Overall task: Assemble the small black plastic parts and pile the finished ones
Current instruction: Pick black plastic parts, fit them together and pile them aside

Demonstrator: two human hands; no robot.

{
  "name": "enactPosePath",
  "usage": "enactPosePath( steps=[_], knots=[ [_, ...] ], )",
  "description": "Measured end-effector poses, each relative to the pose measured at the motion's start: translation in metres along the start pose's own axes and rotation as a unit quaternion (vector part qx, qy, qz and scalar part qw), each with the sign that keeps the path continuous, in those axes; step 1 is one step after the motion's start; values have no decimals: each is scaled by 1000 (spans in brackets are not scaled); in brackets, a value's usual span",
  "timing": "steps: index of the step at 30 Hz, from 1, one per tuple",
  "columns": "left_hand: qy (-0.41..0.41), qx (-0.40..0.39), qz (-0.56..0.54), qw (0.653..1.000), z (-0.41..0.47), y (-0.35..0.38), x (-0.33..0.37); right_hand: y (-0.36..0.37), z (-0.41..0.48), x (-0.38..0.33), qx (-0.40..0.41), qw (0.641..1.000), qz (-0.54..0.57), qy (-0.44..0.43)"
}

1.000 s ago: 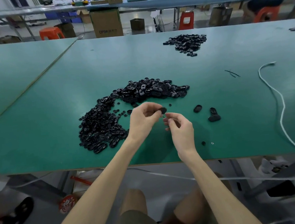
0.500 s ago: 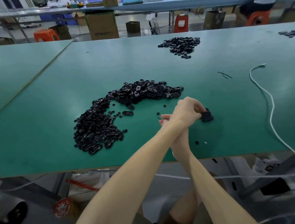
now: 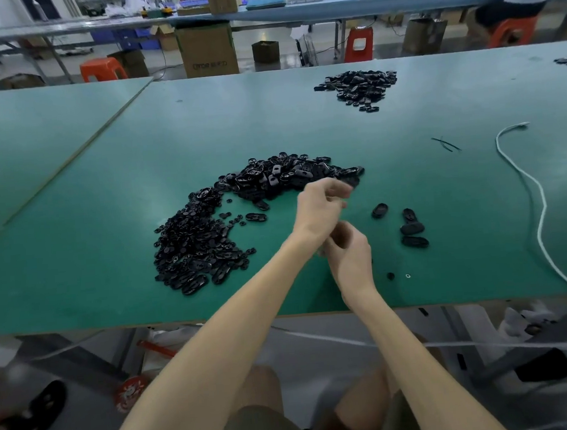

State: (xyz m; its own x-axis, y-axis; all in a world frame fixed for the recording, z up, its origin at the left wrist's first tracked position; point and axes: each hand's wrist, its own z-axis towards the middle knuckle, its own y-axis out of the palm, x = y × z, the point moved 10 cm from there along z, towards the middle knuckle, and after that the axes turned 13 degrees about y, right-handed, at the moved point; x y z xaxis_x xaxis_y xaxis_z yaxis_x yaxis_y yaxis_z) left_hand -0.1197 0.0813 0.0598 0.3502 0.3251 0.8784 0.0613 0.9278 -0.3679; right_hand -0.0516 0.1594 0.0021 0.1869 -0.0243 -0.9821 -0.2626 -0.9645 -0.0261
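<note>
A heap of black shell parts [image 3: 282, 177] lies mid-table, and a wider spread of flatter black pieces [image 3: 196, 248] lies to its left. Several finished black oval parts [image 3: 412, 229] sit in a small group at the right. My left hand [image 3: 320, 208] hovers by the right end of the shell heap, crossed above my right hand, its fingers loosely curled with nothing seen in them. Just below it, my right hand [image 3: 348, 255] has its fingers curled inward, and what lies inside them is hidden.
The green table [image 3: 104, 195] ends at its near edge just behind my wrists. A white cable [image 3: 541, 215] snakes down the right side. Another black pile [image 3: 357, 87] lies far back. A tiny black bit [image 3: 390, 276] and a ring [image 3: 407, 275] lie near my right hand.
My left hand reached right across my right hand, set a black part down in the group at the right, and has drawn back toward the shell heap. The right hand stayed put.
</note>
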Motion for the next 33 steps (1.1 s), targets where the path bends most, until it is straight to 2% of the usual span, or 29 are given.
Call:
enactPosePath(
  steps=[2, 4, 6, 8, 10, 13, 16, 21, 24, 29, 33],
  knots=[
    [-6, 24, 73, 997, -1, -31, -15, -3, 0, -3, 14, 1000, -21, -9],
    [4, 44, 193, 980, -2, -63, -28, -4, 1, -2, 17, 1000, -18, -14],
    [4, 50, 339, 940, -3, -90, -39, -4, 2, -1, 17, 1000, -9, -12],
    [-31, 35, 420, 906, -5, -111, -57, -3, 3, 1, 16, 1000, -8, -8],
    [-76, 9, 423, 903, -8, -124, -75, -4, 3, 2, 15, 1000, -4, -8],
    [-71, -6, 412, 909, -10, -127, -81, -4, 4, 2, 15, 1000, -4, -8],
    [-7, -16, 372, 928, -12, -115, -67, -3, 4, 2, 14, 1000, -2, -11],
    [155, -84, 238, 955, -33, -60, -24, -2, 4, 0, 15, 1000, -4, -23],
    [184, -79, 216, 956, -46, -46, -14, 1, 5, 1, 7, 999, -35, -23],
    [163, -98, 253, 948, -48, -57, -13, -1, 5, 1, 10, 1000, -15, -25],
    [47, -110, 341, 932, -37, -100, -36, -5, 6, 3, 17, 999, 17, -21]
  ],
)
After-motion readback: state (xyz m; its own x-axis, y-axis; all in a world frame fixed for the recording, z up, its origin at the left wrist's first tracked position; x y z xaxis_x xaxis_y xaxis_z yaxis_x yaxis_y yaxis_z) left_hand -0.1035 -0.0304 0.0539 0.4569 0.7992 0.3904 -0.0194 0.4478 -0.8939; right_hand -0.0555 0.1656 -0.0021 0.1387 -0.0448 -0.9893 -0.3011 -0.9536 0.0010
